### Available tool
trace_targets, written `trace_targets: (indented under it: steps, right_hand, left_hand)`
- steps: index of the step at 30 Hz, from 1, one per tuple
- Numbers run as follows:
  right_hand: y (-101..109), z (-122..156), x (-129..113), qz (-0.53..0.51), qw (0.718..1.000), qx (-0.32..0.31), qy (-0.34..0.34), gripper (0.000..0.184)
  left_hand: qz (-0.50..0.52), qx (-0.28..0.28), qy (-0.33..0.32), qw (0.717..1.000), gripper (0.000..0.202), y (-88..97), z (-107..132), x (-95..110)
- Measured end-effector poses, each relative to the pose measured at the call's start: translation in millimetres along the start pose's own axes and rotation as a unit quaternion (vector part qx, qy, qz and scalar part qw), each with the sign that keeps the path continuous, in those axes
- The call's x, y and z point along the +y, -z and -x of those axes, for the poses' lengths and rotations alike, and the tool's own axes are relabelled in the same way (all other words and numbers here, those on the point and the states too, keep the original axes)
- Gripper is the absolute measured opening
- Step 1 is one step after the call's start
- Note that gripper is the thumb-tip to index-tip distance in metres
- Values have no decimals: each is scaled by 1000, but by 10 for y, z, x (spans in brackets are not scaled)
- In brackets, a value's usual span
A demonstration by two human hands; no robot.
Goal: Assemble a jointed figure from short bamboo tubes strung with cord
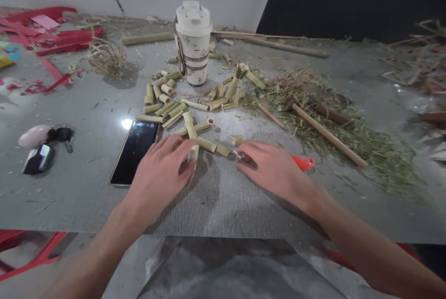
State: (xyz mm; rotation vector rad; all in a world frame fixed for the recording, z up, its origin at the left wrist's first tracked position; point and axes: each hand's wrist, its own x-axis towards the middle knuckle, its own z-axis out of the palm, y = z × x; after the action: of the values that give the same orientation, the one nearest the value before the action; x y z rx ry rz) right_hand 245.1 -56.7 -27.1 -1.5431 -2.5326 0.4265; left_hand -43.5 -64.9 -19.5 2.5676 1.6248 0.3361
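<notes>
My left hand (165,162) is beside the phone (134,152), its thumb and fingers closed on a short green bamboo piece (195,152) that stands near the tabletop. Across from it, my right hand (270,166) hovers low with thumb and index finger drawn close around a small whitish bit (237,154), too small to name. A red handle (303,163) shows from behind the right hand; the rest of it is hidden. Between the hands and just beyond them lie cut bamboo tubes (206,144), with several more in a loose pile (170,108).
A white lidded cup (193,48) stands behind the bamboo. At the right, a wooden-handled hammer (327,134) lies on green shavings (379,159). Keys (63,134) are at the left, red strips (66,39) at the back left. The table's edge (223,235) runs close to me.
</notes>
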Motion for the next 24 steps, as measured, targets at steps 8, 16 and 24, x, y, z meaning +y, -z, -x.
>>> trace_targets:
  steps: [8,16,24]
  right_hand:
    - [-45,19,14,-9,999,38,9,22]
    - [-231,-113,-41,23,996,45,67,20]
    - [-154,-2,-94,-90,992,79,23,14]
  left_hand:
    - [-13,11,-170,985,25,-24,-426,115]
    - [-27,-31,-311,950,17,-362,-784,120]
    - [40,-25,-309,950,11,-386,-760,7]
